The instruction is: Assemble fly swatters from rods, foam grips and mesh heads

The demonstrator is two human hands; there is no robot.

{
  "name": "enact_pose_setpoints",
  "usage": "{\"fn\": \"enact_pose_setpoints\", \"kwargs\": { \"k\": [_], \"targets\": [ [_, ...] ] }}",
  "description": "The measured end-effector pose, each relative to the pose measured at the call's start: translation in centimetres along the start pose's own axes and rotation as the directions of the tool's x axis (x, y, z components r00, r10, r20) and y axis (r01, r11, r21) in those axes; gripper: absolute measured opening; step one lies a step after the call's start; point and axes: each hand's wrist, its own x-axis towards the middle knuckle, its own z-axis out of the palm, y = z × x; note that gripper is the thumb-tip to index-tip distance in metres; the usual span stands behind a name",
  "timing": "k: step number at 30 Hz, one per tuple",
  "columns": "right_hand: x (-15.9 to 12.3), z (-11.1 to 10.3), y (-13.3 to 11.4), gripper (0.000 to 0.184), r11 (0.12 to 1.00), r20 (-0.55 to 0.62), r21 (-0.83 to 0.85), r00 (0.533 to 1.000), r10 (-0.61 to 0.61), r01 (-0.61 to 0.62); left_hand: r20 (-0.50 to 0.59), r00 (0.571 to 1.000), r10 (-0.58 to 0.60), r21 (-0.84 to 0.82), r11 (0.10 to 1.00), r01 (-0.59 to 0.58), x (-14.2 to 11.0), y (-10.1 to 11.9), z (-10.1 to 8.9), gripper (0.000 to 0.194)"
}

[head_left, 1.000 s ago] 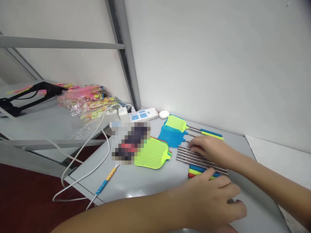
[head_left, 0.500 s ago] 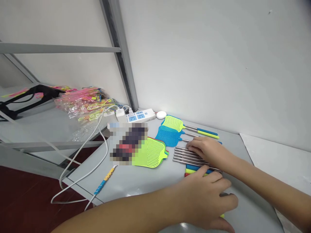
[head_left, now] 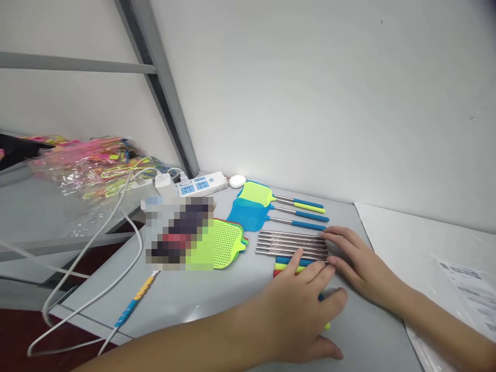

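Several shiny metal rods (head_left: 290,245) lie side by side in a row on the grey table. My right hand (head_left: 354,263) is at their right ends, thumb and fingers apart, touching or nearly touching the tips. My left hand (head_left: 298,305) spreads its fingers over blue, yellow-green and red handles (head_left: 282,266), partly hiding them; its index fingertip is at the nearest rod. Behind the rods lie assembled fly swatters with blue heads (head_left: 248,216) and a yellow-green head (head_left: 256,194). Loose swatter heads (head_left: 228,243), yellow-green on top, are stacked to the left.
At the back stand a white power strip (head_left: 201,184) and a white round object (head_left: 237,181). A white cable (head_left: 95,237) loops over the left table edge. A pixelated patch covers something beside the heads. Bagged colourful items (head_left: 93,160) lie on the left shelf; a plastic-wrapped label (head_left: 468,284) is at right.
My right hand has moved from on top of the rods to their right ends, and the rods now lie more evenly. My left hand stays over the handles. The view has shifted right.
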Motion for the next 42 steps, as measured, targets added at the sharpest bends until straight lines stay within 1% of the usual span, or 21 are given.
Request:
{"fn": "enact_pose_setpoints", "kwargs": {
  "k": [2, 5, 9, 12, 14, 16, 19, 21, 23, 25, 28, 30, 31, 32, 35, 36, 37, 40, 42],
  "targets": [
    [-0.3, 0.5, 0.4, 0.041, 1.000, -0.046, 0.008, 0.999, 0.003, -0.003, 0.016, 1.000, -0.012, -0.027, 1.000, 0.013, 0.1, -0.1, -0.4, 0.069],
    [-0.1, 0.8, 0.9, 0.040, 1.000, -0.091, 0.000, 0.996, 0.023, -0.023, 0.029, 0.997, -0.071, -0.075, 0.994, 0.073, 0.3, -0.6, -0.9, 0.073],
    [0.3, 0.7, 1.2, 0.038, 0.998, -0.072, -0.031, 0.996, 0.058, -0.060, 0.030, 0.981, -0.192, -0.104, 0.975, 0.195, 0.6, -1.9, -1.1, 0.076],
    [0.3, 0.4, 0.9, 0.041, 0.998, -0.052, -0.043, 0.998, 0.042, -0.044, 0.045, 0.957, -0.285, -0.073, 0.955, 0.288, 0.8, -2.8, -0.9, 0.070],
    [0.1, 0.2, 0.6, 0.047, 0.999, -0.037, -0.051, 0.999, -0.006, 0.005, 0.053, 0.940, -0.336, -0.038, 0.940, 0.338, 1.0, -3.4, -0.8, 0.061],
    [-0.1, -0.1, 0.1, 0.060, 0.994, -0.020, -0.063, 0.996, -0.090, 0.088, 0.051, 0.928, -0.370, -0.012, 0.928, 0.371, 1.1, -4.0, -0.8, 0.054],
    [-0.5, -0.3, -0.7, 0.082, 0.967, -0.006, -0.084, 0.971, -0.240, 0.239, 0.034, 0.920, -0.390, -0.006, 0.921, 0.390, 1.2, -4.7, -0.8, 0.049],
    [-0.7, -0.3, -1.2, 0.091, 0.945, 0.006, -0.096, 0.950, -0.312, 0.311, 0.033, 0.917, -0.397, -0.014, 0.918, 0.397, 1.2, -4.9, -0.8, 0.050],
    [-0.8, -0.2, -1.4, 0.093, 0.931, 0.024, -0.106, 0.937, -0.348, 0.348, 0.045, 0.915, -0.401, -0.021, 0.916, 0.402, 1.2, -4.9, -0.8, 0.052],
    [-0.8, 0.0, -1.5, 0.093, 0.927, 0.030, -0.113, 0.934, -0.356, 0.357, 0.072, 0.917, -0.391, -0.023, 0.919, 0.394, 1.3, -4.8, -0.8, 0.054],
    [-0.8, 0.1, -1.5, 0.097, 0.926, 0.011, -0.113, 0.932, -0.362, 0.361, 0.115, 0.917, -0.382, -0.022, 0.922, 0.386, 1.4, -4.7, -0.8, 0.057],
    [-0.9, 0.0, -1.6, 0.100, 0.922, -0.008, -0.099, 0.926, -0.378, 0.375, 0.125, 0.911, -0.392, -0.027, 0.917, 0.398, 1.6, -4.7, -0.7, 0.058],
    [-1.0, -0.2, -1.8, 0.097, 0.916, -0.021, -0.086, 0.919, -0.395, 0.392, 0.123, 0.909, -0.399, -0.030, 0.914, 0.405, 1.7, -4.7, -0.7, 0.057],
    [-1.1, -0.3, -2.0, 0.090, 0.908, -0.031, -0.070, 0.909, -0.416, 0.413, 0.117, 0.907, -0.404, -0.034, 0.911, 0.410, 1.8, -4.7, -0.6, 0.056],
    [-1.7, -0.6, -3.0, 0.050, 0.881, -0.011, -0.009, 0.881, -0.474, 0.474, 0.091, 0.907, -0.411, -0.037, 0.909, 0.416, 2.1, -4.9, -0.4, 0.051],
    [-1.9, -0.7, -3.3, 0.038, 0.872, 0.015, 0.006, 0.872, -0.489, 0.489, 0.084, 0.908, -0.410, -0.038, 0.910, 0.414, 2.2, -4.9, -0.3, 0.050],
    [-2.0, -0.7, -3.7, 0.032, 0.865, 0.050, 0.016, 0.864, -0.501, 0.501, 0.079, 0.910, -0.407, -0.038, 0.911, 0.410, 2.2, -5.0, -0.2, 0.049],
    [-2.4, -0.5, -4.8, 0.026, 0.841, 0.133, 0.006, 0.833, -0.538, 0.542, 0.079, 0.914, -0.397, -0.053, 0.914, 0.401, 2.2, -5.3, -0.3, 0.047],
    [-2.5, -0.2, -5.3, 0.023, 0.828, 0.158, -0.007, 0.819, -0.552, 0.560, 0.079, 0.914, -0.398, -0.076, 0.912, 0.404, 2.2, -5.5, -0.5, 0.048]
  ]
}}
